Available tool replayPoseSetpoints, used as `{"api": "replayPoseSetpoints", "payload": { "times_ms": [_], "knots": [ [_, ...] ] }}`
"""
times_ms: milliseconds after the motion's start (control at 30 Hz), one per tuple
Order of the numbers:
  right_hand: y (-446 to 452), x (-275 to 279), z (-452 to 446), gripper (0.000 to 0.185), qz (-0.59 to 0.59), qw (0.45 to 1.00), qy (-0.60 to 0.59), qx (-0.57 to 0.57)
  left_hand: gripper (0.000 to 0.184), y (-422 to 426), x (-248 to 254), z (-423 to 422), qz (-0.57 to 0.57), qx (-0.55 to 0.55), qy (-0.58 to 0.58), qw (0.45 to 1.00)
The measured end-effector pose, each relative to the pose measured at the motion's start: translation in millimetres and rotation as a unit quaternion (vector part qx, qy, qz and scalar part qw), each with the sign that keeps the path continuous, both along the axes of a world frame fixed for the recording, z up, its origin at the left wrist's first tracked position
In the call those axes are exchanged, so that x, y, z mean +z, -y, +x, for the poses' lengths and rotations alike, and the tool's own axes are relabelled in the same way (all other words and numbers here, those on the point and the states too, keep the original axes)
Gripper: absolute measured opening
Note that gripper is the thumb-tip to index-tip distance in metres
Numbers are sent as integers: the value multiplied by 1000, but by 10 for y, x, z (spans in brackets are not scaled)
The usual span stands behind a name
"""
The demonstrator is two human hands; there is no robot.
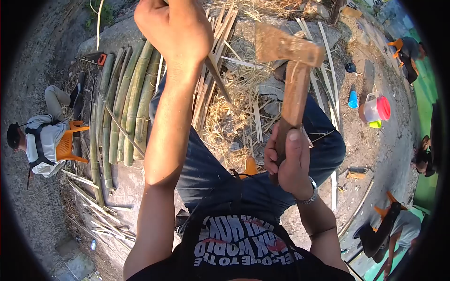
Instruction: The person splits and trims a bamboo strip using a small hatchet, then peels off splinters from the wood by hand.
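My right hand [293,161] is wrapped around the wooden handle of a hatchet [296,89], the thumb lying along the handle. The hatchet stands head up, its rusty, worn blade pointing left. My left hand [176,30] is raised at the top edge of the view, closed in a fist and partly cut off. A thin dark stick [219,82] comes out from behind the left wrist, in line with the fist, and slants down over the shavings. Its grip inside the fingers is hidden. Bamboo shavings [229,126] lie between my knees.
Green bamboo poles [133,100] lie at left, with split strips [218,42] ahead. An orange-handled saw [101,59] is beyond the poles. A red-lidded jug [377,108] and blue cup [353,99] stand at right. A person [47,140] sits at left; others sit at right.
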State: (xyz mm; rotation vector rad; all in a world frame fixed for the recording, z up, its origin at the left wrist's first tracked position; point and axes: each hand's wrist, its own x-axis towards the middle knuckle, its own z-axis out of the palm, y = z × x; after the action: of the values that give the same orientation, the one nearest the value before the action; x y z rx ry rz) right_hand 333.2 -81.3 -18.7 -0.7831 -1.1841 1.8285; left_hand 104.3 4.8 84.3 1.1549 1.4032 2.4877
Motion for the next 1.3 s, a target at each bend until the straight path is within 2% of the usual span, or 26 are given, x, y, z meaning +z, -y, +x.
{"api": "replayPoseSetpoints", "payload": {
  "times_ms": [67, 100, 200, 233, 267, 333, 367, 400, 467, 533, 600, 633, 667, 733, 767, 867, 900, 933, 1000, 1033, 1067, 1133, 1167, 1200, 1267, 1300],
  "knots": [
    [-49, -308, 14, 46, -140, 959, 177, 171, 54, 11, -86, -115, 11, -16, -25, 1000],
    [-47, -440, 40, 45, -156, 959, 178, 154, 56, 1, -161, -202, 23, -25, -43, 998],
    [-109, 18, 70, 44, -200, 963, 137, 114, 60, -16, -179, -291, 37, -22, -35, 998],
    [-65, 116, 49, 45, -139, 983, 97, 76, 60, -35, -187, -301, 42, -17, -31, 998],
    [27, 93, 33, 45, -150, 980, 100, 78, 60, -50, -187, -311, 48, -13, -32, 998],
    [101, 45, -34, 47, 17, 999, 34, 25, 60, -63, -143, -270, 47, -19, -34, 998],
    [94, -53, -28, 46, -29, 991, 95, 87, 61, -56, -137, -224, 36, -29, -39, 998],
    [70, -132, -9, 46, -22, 992, 88, 82, 61, -46, -134, -196, 29, -38, -43, 998],
    [-28, -194, 5, 48, -225, 942, 194, 158, 60, -11, -105, -203, 47, -43, -51, 997],
    [-46, -64, 42, 48, -211, 948, 186, 150, 59, 14, -159, -221, 37, -44, -40, 998],
    [72, 98, 19, 48, -55, 996, 53, 49, 58, -25, -143, -163, 60, -38, -47, 996],
    [131, 60, -36, 50, 12, 999, 40, 27, 57, -13, -183, -129, 52, -44, -51, 996],
    [112, -30, -48, 50, 18, 999, 34, 24, 57, -43, -163, -117, 55, -53, -62, 995],
    [64, -229, -57, 45, -61, 965, 208, 150, 57, -44, -154, -135, 58, -58, -67, 994],
    [45, -256, -29, 45, -207, 951, 176, 147, 57, -56, -148, -158, 57, -56, -64, 995],
    [-1, -7, 99, 51, -144, 977, 111, 111, 57, -49, -177, -212, 65, -35, -72, 995],
    [47, 57, 85, 51, -82, 992, 64, 71, 57, -37, -171, -181, 47, -21, -53, 997],
    [142, -1, 87, 51, -100, 990, 72, 72, 58, -66, -151, -152, 63, -2, -82, 995],
    [132, -213, 3, 51, -50, 986, 114, 107, 58, -81, -132, -130, 45, -24, -47, 998],
    [98, -334, -11, 43, -155, 960, 168, 164, 58, -70, -138, -163, 52, -28, -53, 997],
    [69, -319, 7, 43, -146, 962, 165, 162, 58, -49, -159, -229, 53, -25, -53, 997],
    [16, -362, 60, 50, -245, 942, 183, 141, 58, -84, -172, -321, 57, -15, -49, 997],
    [49, -305, 57, 51, -190, 960, 162, 126, 58, -82, -156, -346, 63, -2, -48, 997],
    [113, -260, 43, 51, -209, 954, 170, 133, 58, -42, -176, -353, 57, 10, -42, 997],
    [181, -198, -59, 49, -4, 997, 67, 30, 58, 4, -138, -223, 30, 36, -49, 998],
    [243, -276, -123, 40, 4, 1000, 25, 16, 57, 19, -86, -89, 13, 89, -41, 995]
  ]
}}
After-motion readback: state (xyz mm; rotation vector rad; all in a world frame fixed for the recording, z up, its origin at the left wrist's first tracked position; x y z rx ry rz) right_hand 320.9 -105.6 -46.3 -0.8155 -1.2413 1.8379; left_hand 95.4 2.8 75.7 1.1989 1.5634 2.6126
